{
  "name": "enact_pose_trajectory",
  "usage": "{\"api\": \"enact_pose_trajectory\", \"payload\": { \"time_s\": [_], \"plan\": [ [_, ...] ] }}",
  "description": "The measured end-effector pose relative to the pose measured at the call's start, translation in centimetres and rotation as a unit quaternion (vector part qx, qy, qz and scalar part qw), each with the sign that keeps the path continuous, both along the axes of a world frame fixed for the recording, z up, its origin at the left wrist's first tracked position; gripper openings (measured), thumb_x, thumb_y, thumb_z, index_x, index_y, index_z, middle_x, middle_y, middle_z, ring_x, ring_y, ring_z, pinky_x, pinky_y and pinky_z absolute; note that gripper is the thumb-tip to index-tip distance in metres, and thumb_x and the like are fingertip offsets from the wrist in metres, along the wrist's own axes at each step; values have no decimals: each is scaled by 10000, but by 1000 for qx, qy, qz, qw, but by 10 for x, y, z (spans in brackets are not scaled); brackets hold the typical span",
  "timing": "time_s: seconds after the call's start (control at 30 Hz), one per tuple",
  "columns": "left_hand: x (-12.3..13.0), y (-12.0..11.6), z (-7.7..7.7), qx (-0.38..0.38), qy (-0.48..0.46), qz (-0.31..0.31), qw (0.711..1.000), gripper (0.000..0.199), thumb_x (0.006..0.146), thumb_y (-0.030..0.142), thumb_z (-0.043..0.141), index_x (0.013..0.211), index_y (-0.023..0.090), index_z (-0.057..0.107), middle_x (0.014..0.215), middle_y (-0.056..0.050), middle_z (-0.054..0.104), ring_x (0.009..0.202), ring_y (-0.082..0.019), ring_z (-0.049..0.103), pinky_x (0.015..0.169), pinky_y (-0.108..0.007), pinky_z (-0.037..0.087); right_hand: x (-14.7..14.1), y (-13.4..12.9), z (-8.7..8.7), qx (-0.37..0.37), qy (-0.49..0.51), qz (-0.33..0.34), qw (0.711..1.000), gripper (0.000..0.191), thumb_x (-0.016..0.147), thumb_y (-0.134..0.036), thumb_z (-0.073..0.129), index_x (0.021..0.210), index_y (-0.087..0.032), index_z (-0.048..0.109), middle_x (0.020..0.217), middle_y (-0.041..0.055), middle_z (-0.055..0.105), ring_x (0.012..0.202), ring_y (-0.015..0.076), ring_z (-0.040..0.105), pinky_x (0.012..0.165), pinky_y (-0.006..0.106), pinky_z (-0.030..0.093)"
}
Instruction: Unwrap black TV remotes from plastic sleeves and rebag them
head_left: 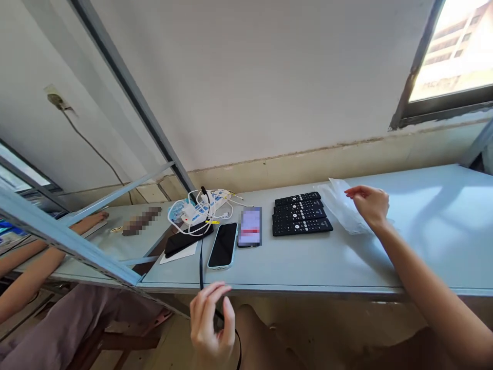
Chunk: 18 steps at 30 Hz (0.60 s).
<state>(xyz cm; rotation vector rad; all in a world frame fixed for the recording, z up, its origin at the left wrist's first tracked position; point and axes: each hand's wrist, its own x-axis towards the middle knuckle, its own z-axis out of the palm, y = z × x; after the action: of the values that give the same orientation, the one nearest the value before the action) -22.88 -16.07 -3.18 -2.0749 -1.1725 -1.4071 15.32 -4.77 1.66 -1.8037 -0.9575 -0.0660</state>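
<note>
My left hand (211, 324) is below the desk's front edge, its fingers apart and nothing in them; a black cord (201, 264) runs down behind it. My right hand (370, 204) is over a clear plastic bag (344, 208), its fingers drawn together. Whether they pinch the bag, I cannot tell. Left of the bag, several black remote controls (302, 226) lie flat in a close stack of rows, their buttons facing up. Beside them lies a phone with a lit screen (250, 226), then a dark-screened phone (223, 245) in a pale case.
A power strip (210, 205) with tangled white cables sits at the desk's left, near a black flat object (188, 240) on white paper. A metal frame post (103, 257) separates this desk (308, 267) from another, where a co-worker's arms (50, 259) rest. A window (454, 56) is at upper right.
</note>
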Motion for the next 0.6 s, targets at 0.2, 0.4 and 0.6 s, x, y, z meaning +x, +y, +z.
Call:
{"api": "enact_pose_trajectory", "payload": {
  "time_s": [0.2,0.4,0.6],
  "plan": [
    [21,0,-10,-18,47,-65,997,226,838,50,485,952,216,589,870,-41,627,794,-168,606,712,-295,475,-5,0,-1,-21,6,23,999,344,607,-114,409,661,-233,726,678,-2,713,739,205,643,660,301,450],
    [66,4,7,-54,-5,-136,989,234,837,38,419,788,225,552,866,-34,607,757,-152,575,687,-290,477,-7,-1,0,-24,1,36,999,352,611,-112,405,649,-249,726,687,-8,712,737,196,626,664,294,439],
    [141,30,47,0,-34,-274,961,221,840,119,385,745,226,554,853,-36,610,754,-153,572,667,-298,476,-9,-2,0,-53,10,48,997,344,631,-88,414,644,-246,720,685,-9,702,732,188,621,660,283,434]
  ]
}}
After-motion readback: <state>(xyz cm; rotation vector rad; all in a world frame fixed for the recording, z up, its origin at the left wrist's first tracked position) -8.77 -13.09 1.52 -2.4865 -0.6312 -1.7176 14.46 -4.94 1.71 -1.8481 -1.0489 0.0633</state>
